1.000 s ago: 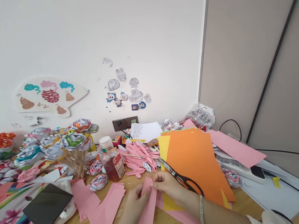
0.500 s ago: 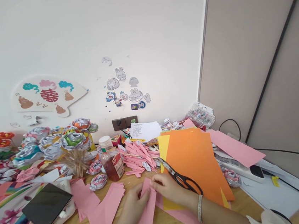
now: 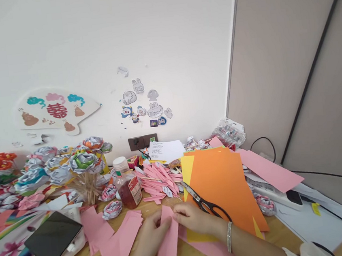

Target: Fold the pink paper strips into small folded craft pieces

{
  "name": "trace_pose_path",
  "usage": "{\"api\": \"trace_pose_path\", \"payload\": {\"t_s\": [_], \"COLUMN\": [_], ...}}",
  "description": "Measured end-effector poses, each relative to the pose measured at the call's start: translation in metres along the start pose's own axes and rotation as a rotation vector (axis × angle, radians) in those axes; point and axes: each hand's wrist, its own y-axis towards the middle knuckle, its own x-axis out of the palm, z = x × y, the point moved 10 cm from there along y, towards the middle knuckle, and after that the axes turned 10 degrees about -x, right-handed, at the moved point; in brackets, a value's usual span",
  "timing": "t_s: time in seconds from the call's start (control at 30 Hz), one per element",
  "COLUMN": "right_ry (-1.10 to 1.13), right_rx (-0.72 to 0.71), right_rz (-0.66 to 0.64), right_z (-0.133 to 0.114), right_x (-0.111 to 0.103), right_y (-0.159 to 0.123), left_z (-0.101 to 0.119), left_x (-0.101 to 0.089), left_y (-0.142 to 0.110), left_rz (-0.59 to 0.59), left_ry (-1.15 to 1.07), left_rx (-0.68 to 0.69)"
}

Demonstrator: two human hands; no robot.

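A pink paper strip (image 3: pixel 169 246) is held upright-slanted between my two hands at the front of the table. My left hand (image 3: pixel 154 231) grips its left edge, thumb lying on the face of the paper. On the opposite edge, near the top, the fingertips of my right hand (image 3: pixel 188 216) pinch it. Left of my hands lie cut pink paper pieces (image 3: pixel 122 243). Black-handled scissors (image 3: pixel 208 203) rest on the orange paper sheets (image 3: pixel 221 175), just beyond my right hand.
Behind my hands stand a bottle of red liquid (image 3: pixel 128 187) and a heap of folded pink strips (image 3: pixel 159 178). Paper flowers on sticks (image 3: pixel 84 163) crowd the left, near a black tablet-like device (image 3: pixel 53 239). A power strip (image 3: pixel 277 196) lies at right.
Both hands keep their hold on the pink strip, which has shifted very slightly down in view. The scissors and the other papers stay where they were.
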Motion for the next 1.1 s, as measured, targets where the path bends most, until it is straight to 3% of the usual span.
{"api": "trace_pose_path", "payload": {"t_s": [0.13,0.33,0.6,0.87,1.0,1.1], "right_ry": [0.057,0.080,-0.280,-0.661,-0.649,-0.663], "right_rx": [0.014,0.050,0.002,-0.192,-0.246,-0.339], "right_rz": [-0.048,0.032,0.135,0.132,0.186,0.072], "right_z": [0.002,0.004,0.003,-0.026,-0.053,-0.071], "right_x": [0.008,-0.002,-0.015,-0.012,-0.015,0.004], "right_y": [-0.002,-0.002,0.000,0.001,-0.005,-0.009], "left_z": [0.001,0.007,0.011,0.012,0.014,0.003], "left_x": [-0.002,-0.009,-0.011,-0.003,-0.015,-0.026], "left_y": [0.000,0.002,0.000,-0.004,-0.001,0.005], "left_rz": [-0.018,-0.017,0.097,0.035,0.058,0.104], "left_ry": [-0.026,-0.088,0.354,0.356,0.213,-0.072], "left_rx": [0.007,-0.001,0.131,0.155,0.123,0.020]}}
